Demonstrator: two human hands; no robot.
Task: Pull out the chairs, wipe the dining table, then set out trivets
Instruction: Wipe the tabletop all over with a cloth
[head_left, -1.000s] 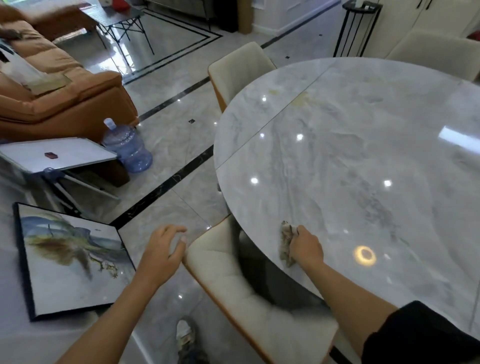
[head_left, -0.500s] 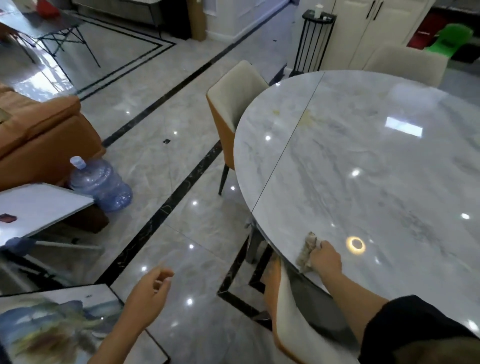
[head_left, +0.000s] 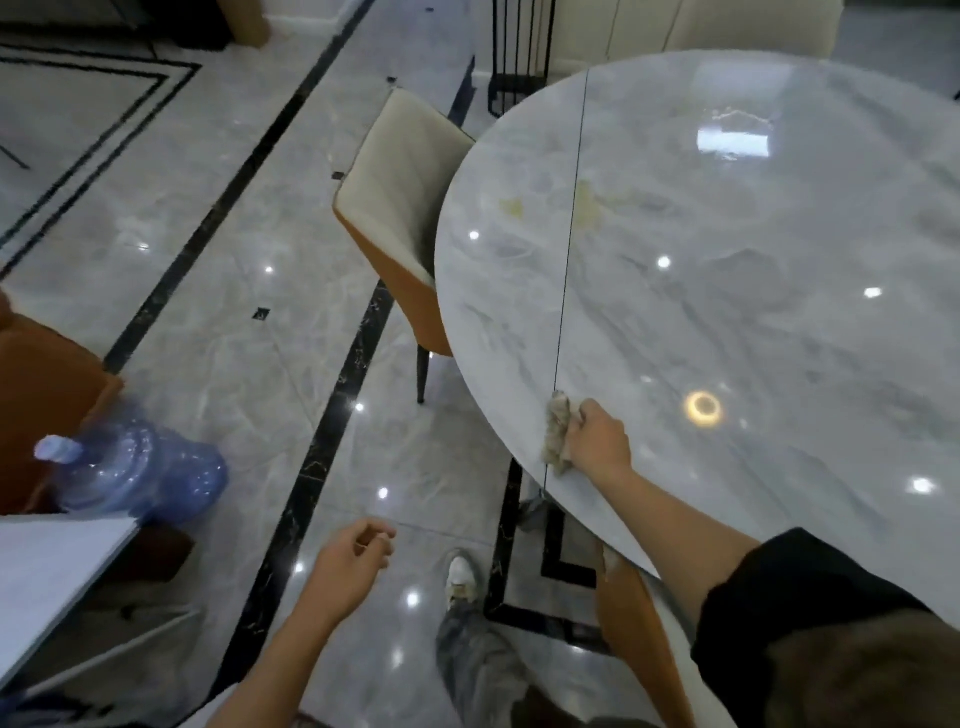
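Note:
My right hand grips a crumpled beige cloth and holds it against the round grey marble dining table, near its front left edge beside the seam line. Yellowish stains show further along that seam. My left hand hangs over the floor with fingers loosely curled and holds nothing. A cream and orange chair stands at the table's left side, partly under the edge. Another orange chair is tucked under the near edge by my right arm. A pale chair back shows at the far side.
A blue water bottle lies on the glossy tiled floor beside an orange sofa. A white folding table is at the lower left. A black metal stand is beyond the table. My leg and white shoe are below.
I have stepped left around the table, and my right hand has slid the cloth along the table's edge. The near chair has dropped nearly out of sight. My left hand stays loose.

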